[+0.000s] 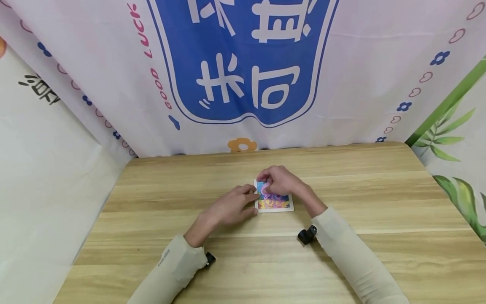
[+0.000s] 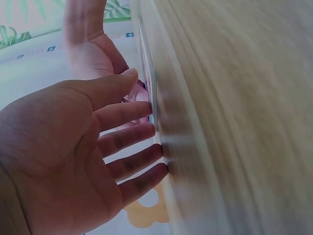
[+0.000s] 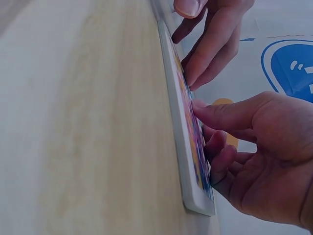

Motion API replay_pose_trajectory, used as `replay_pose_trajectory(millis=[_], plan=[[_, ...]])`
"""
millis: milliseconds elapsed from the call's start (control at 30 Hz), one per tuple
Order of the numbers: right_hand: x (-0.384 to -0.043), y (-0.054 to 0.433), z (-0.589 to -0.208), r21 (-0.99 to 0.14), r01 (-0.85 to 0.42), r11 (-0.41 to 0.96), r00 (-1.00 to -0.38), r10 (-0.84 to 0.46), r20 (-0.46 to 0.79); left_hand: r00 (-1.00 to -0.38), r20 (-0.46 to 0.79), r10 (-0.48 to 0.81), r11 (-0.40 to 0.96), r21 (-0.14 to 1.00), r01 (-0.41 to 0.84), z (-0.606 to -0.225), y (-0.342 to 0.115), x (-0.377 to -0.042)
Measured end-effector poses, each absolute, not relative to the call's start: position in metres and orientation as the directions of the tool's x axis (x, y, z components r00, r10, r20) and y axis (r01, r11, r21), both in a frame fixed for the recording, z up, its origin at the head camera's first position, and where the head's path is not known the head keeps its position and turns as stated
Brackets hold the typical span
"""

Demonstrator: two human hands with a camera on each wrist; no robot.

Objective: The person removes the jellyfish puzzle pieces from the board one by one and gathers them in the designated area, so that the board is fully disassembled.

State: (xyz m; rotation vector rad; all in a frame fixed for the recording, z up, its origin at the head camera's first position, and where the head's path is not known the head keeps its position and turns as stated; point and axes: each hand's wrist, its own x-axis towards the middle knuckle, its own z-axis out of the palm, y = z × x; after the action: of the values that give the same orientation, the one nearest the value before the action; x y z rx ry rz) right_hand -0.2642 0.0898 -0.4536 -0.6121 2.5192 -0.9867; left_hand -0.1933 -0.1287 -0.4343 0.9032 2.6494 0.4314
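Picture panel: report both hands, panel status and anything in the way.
Left hand, fingers extended, at left edge of panel. Right hand on its printed face, fingers bent. Panel flat on table. No obstruction seen.

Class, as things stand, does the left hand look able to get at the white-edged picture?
Probably yes: the left hand has its fingertips at the left edge of the white-edged picture, with nothing seen between. The right hand covers only part of it.

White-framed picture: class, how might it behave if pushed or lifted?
The picture is probably stiff, since its white rim looks straight. Lying flat and thin on the table, it would likely slide rather than roll or tip.
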Motion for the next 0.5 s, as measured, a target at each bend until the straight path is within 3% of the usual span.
replay_pose_trajectory(millis=[500], plan=[[-0.2579,0.0894,-0.4535,-0.709,-0.265,0.654,-0.857,-0.497,-0.139,-0.760,-0.196,0.620,0.764,0.375,0.526,-0.4328,-0.1285,-0.1913]])
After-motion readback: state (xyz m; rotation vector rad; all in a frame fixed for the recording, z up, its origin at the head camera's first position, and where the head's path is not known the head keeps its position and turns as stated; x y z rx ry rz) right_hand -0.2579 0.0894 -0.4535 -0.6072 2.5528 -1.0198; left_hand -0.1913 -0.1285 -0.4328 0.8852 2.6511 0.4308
